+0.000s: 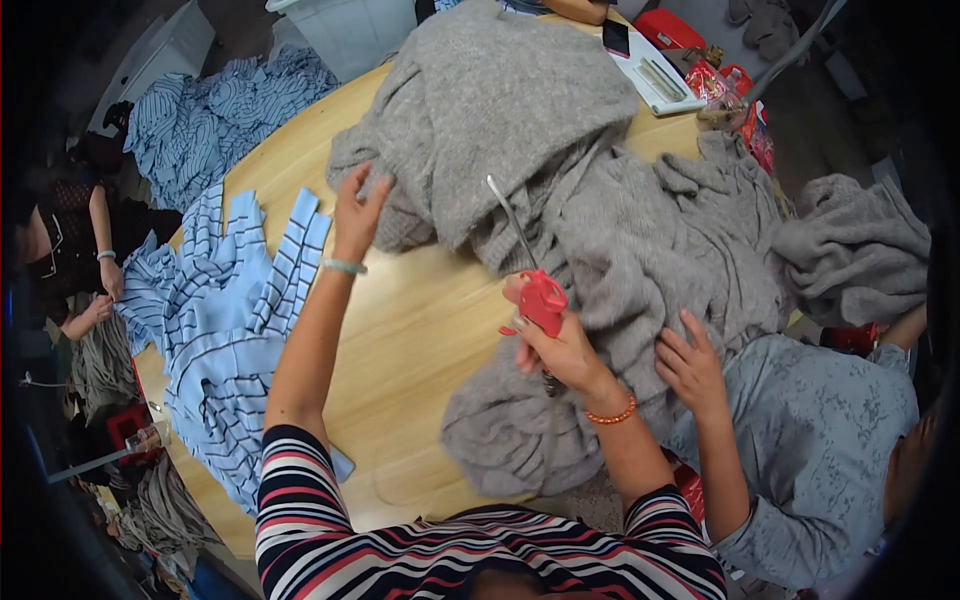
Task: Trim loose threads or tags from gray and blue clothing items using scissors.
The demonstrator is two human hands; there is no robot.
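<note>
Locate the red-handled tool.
In the head view, the red-handled tool is just right of centre, in the person's right hand, its shaft angled toward the grey knitwear.

Knitwear point(500, 100) on table point(390, 340); shirt point(225, 340) left; bin point(345, 35) beyond table.

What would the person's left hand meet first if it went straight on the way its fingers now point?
The left hand would probably meet the grey knitted heap; it overlaps the heap's edge in view, but whether it touches is unclear.
</note>
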